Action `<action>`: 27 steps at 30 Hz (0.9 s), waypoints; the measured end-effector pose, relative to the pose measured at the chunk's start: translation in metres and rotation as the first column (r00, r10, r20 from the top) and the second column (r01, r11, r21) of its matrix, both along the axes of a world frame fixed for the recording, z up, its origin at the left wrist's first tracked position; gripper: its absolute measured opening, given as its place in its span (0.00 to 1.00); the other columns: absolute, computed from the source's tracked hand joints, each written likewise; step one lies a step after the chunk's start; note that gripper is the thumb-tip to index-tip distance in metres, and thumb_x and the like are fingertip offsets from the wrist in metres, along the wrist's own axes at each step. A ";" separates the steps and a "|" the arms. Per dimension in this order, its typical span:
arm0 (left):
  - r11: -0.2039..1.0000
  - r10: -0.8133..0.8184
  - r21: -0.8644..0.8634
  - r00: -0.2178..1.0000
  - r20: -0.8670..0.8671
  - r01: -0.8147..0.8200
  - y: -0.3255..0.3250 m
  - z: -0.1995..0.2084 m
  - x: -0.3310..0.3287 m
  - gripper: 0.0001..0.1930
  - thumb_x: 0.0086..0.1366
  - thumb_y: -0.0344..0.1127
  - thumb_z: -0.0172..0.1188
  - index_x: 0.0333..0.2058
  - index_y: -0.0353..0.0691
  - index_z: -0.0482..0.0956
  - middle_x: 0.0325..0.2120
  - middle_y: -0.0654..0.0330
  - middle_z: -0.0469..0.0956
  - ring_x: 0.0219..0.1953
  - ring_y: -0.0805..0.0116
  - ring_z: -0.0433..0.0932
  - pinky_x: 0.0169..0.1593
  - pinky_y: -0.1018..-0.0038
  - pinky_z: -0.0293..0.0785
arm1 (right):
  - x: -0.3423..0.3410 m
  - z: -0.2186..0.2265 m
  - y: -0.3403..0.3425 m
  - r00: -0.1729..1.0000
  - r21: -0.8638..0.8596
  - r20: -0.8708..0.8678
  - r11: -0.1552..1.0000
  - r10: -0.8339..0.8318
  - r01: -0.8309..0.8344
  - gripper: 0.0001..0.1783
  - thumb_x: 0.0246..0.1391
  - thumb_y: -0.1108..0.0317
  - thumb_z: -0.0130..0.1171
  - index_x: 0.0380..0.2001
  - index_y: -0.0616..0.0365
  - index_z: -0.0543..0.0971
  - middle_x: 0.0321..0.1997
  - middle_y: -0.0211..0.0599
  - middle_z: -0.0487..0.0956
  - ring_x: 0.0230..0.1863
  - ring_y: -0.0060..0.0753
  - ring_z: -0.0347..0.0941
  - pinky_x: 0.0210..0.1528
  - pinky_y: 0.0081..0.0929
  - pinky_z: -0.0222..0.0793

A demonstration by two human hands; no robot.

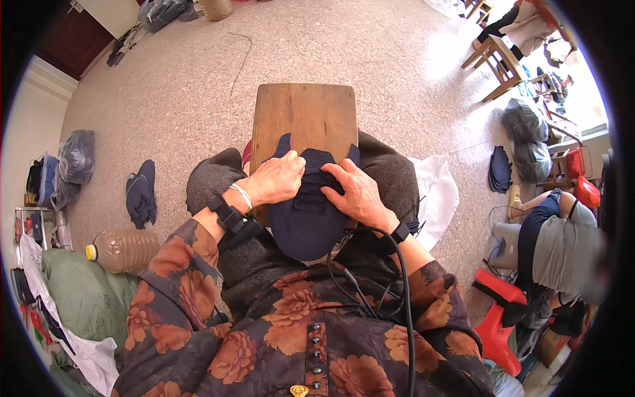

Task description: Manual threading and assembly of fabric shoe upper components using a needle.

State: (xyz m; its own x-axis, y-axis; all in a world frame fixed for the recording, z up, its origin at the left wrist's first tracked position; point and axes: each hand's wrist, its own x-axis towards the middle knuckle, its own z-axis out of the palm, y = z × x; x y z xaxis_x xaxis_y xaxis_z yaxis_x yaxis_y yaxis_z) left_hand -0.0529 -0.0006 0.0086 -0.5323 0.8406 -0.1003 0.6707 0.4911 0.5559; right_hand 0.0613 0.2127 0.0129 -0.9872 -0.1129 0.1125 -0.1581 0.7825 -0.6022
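Observation:
A navy fabric piece (303,231), smooth and rounded at its near end and mesh-textured farther up, lies over my lap and the near end of a wooden bench or board (305,109). Its kind is not plain; more dark fabric flaps stick out on either side. My left hand (272,181) has its fingers curled and pinches the mesh part near the middle. From the other side my right hand (360,193) grips the folded cloth, thumb and forefinger on its edge. What lies under the fingertips is hidden.
Stacked navy pieces lie on the floor at left (141,195) and right (500,169). A brown plastic jug (126,251) and green sack (86,291) are at left. White cloth (436,198) lies by my right leg. A black cable (405,284) crosses my lap. Another person (562,245) is at right.

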 end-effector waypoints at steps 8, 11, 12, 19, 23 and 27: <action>0.996 -0.012 -0.090 1.000 0.018 0.013 0.006 0.003 0.000 0.09 0.64 0.32 0.50 0.38 0.32 0.71 0.36 0.41 0.76 0.41 0.37 0.78 0.48 0.50 0.74 | 0.004 -0.001 -0.001 1.000 -0.012 -0.029 1.000 -0.003 0.003 0.23 0.52 0.62 0.68 0.52 0.51 0.76 0.40 0.44 0.73 0.44 0.52 0.76 0.44 0.44 0.75; 0.995 0.012 -0.101 0.999 -0.051 -0.017 0.003 -0.004 0.003 0.06 0.64 0.31 0.51 0.36 0.34 0.69 0.31 0.46 0.74 0.38 0.41 0.76 0.43 0.53 0.73 | 0.004 -0.005 -0.003 0.998 -0.016 -0.065 1.000 0.004 -0.005 0.23 0.51 0.62 0.68 0.51 0.51 0.76 0.40 0.43 0.73 0.45 0.51 0.76 0.44 0.43 0.74; 0.999 0.032 -0.020 0.999 -0.012 -0.032 0.002 -0.004 0.003 0.06 0.63 0.30 0.52 0.35 0.34 0.70 0.30 0.47 0.73 0.36 0.44 0.77 0.42 0.54 0.73 | 0.004 -0.004 -0.002 0.998 -0.017 -0.069 1.000 0.003 -0.004 0.23 0.51 0.62 0.68 0.51 0.51 0.76 0.40 0.43 0.73 0.45 0.51 0.76 0.44 0.43 0.74; 0.976 0.150 0.141 0.982 0.118 -0.166 -0.011 -0.003 0.004 0.03 0.59 0.24 0.52 0.32 0.34 0.73 0.27 0.54 0.72 0.29 0.60 0.74 0.37 0.65 0.72 | 0.008 -0.016 0.009 0.999 -0.154 -0.042 0.988 0.003 -0.010 0.20 0.53 0.69 0.65 0.51 0.52 0.77 0.40 0.41 0.74 0.42 0.47 0.76 0.44 0.41 0.75; 0.950 0.229 0.201 0.971 0.076 -0.239 -0.011 0.000 0.012 0.04 0.61 0.29 0.58 0.31 0.35 0.75 0.27 0.55 0.73 0.29 0.60 0.74 0.37 0.65 0.72 | 0.007 -0.017 0.014 0.999 -0.297 0.040 0.955 -0.006 0.018 0.16 0.54 0.72 0.62 0.48 0.54 0.79 0.37 0.41 0.74 0.39 0.47 0.76 0.44 0.39 0.74; 0.905 0.366 0.204 0.928 0.071 -0.373 -0.003 -0.006 0.023 0.08 0.62 0.34 0.64 0.31 0.36 0.76 0.27 0.55 0.74 0.30 0.58 0.76 0.36 0.64 0.71 | 0.004 -0.010 0.007 0.999 -0.229 0.034 0.973 -0.008 0.015 0.11 0.56 0.71 0.60 0.44 0.55 0.81 0.37 0.42 0.74 0.38 0.48 0.76 0.43 0.39 0.74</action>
State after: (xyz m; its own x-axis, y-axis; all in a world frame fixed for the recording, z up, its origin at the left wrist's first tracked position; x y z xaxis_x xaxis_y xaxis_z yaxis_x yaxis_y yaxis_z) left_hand -0.0303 -0.0032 0.0024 -0.8084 0.5875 0.0360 0.4451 0.5702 0.6905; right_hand 0.0655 0.2199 0.0029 -0.9918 -0.0766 0.1022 -0.1277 0.6246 -0.7705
